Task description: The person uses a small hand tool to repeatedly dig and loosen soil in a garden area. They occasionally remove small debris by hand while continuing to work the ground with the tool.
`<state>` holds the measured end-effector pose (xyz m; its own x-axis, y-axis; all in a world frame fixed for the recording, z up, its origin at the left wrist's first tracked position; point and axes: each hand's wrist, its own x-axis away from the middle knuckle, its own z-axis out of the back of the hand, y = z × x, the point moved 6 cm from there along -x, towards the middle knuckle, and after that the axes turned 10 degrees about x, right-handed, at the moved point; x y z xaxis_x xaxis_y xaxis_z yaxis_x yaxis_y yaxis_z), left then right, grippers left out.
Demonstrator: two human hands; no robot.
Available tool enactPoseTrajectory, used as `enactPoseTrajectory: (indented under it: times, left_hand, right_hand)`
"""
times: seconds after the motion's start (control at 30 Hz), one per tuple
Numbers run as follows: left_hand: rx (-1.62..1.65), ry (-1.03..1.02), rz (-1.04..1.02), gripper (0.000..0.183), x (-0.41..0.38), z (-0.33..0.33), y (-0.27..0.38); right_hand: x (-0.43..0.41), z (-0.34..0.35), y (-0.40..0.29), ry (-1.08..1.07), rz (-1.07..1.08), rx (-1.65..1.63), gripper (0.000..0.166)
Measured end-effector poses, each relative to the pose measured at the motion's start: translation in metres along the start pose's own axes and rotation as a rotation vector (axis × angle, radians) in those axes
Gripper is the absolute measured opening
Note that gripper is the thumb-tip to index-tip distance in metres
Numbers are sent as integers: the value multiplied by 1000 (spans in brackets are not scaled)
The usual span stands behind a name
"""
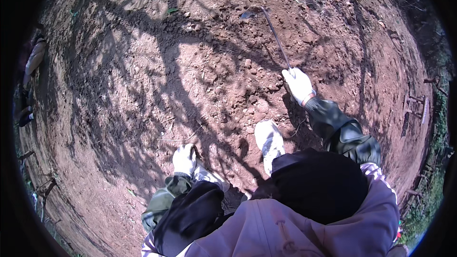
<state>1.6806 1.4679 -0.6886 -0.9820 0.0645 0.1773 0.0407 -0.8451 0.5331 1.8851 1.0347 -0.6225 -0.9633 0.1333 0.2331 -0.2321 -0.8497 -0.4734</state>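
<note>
My right hand (299,85), in a white glove, grips a thin-shafted tool (275,35) that looks like a sickle or hand hoe. Its shaft slants up and away from me. The curved metal blade (250,12) lies against loosened brown soil (228,64) at the far end. My left hand (184,159), also gloved in white, hangs low beside my left shoe (209,176); its fingers are bent down and partly hidden, so a hold on anything cannot be told. My right shoe (269,141) stands on the ground between the hands.
Clods, stones and dry twigs (180,139) lie over sloping ground crossed by branch shadows. A ladder-like wooden frame (416,107) is at the right, near green plants (433,171). Another person's sleeve (35,55) and shoe (25,117) show at the left rim.
</note>
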Motion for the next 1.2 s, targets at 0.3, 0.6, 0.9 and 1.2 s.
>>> enactPoseTrajectory:
  times: [0.3,0.6,0.9,1.2]
  left_hand:
    - [15,-8,3,18,-2,-8,-1]
    - [2,-27,-20,15,-8,-11,2]
    - [8,-26,3,16,-5,-9,-4]
    - [36,0,-1,19,-5,-12,-3]
  right_hand:
    - [33,-12,22,-176,-126,43,40]
    - [-197,16,-55,42,-72,382,48]
    - [-105,-116,-80,-296,-67,-496,29]
    - [45,-59,-20,-427,66,217,30]
